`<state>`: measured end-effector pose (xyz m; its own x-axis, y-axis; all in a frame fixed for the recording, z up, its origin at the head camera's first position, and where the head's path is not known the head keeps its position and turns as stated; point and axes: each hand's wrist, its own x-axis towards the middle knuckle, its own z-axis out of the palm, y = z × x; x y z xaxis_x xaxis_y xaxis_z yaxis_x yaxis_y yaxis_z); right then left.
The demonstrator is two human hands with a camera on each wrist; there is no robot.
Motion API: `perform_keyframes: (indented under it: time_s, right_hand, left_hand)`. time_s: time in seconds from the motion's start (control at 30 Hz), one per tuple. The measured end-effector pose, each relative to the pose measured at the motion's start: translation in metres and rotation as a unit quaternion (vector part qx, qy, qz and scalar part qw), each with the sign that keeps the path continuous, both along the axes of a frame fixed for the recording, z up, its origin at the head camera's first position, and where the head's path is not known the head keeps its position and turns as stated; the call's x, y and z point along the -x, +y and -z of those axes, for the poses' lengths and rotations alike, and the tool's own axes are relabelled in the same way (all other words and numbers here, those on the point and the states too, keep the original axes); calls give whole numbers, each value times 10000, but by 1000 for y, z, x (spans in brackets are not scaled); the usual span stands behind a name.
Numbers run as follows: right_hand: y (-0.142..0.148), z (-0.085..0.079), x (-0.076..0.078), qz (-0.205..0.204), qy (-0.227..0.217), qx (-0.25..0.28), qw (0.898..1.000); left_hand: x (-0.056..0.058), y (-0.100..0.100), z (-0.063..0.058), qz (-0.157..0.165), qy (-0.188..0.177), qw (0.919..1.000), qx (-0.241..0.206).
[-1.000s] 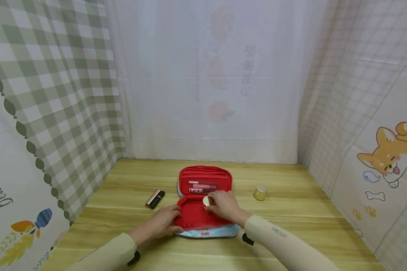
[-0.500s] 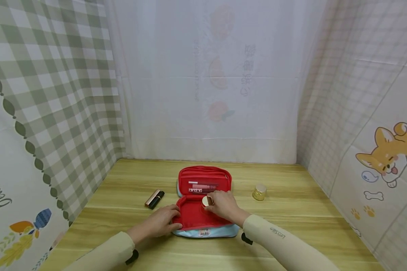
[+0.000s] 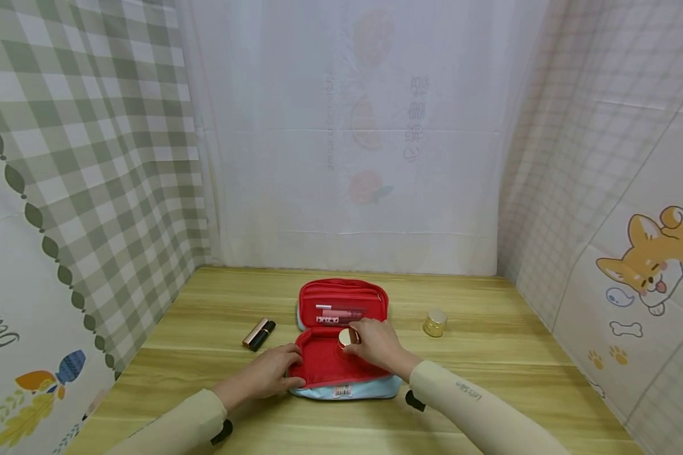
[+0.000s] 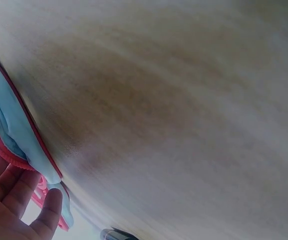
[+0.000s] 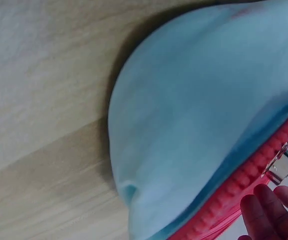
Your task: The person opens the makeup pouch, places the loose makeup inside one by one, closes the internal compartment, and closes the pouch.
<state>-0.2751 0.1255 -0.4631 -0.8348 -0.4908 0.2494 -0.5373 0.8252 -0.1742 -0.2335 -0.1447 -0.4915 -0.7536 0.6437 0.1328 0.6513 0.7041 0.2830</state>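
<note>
Inside the open red pouch (image 3: 321,363), the right hand (image 3: 378,345) is pinching a gold-topped jar (image 3: 344,339). The left hand (image 3: 270,371) is resting against the pouch's left edge, thumb spread from the fingers. Tubes (image 3: 262,337) are lying left of the pouch, a gold pot (image 3: 435,323) standing right.

From where I stand: wood-grain counter (image 3: 506,379), pale yellow-brown, cloth hung on three sides. Left cloth (image 3: 108,145): green-and-white check, leaf trim (image 3: 34,216), white lower part with script lettering (image 3: 1,328) and a botanical print (image 3: 42,398). Back sheet (image 3: 273,158): plain white, creased, faint fruit prints (image 3: 366,187), lettering reads mirrored. Right cloth (image 3: 575,139): pale grid, cartoon dog (image 3: 663,268), bone, paw prints. Light's soft, fairly even.
</note>
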Motion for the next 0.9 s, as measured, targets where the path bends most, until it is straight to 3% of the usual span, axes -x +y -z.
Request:
perform_keyframes:
  time_s: [0.57,0.9]
  right_hand:
    - [30,-12,5,847,-647,633,9923]
    - [90,-27,25,1463,-225,640,9869]
  left_hand:
    - [1,-2,0,21,36,10000,20]
    - [2,-1,0,39,4,10000,-2]
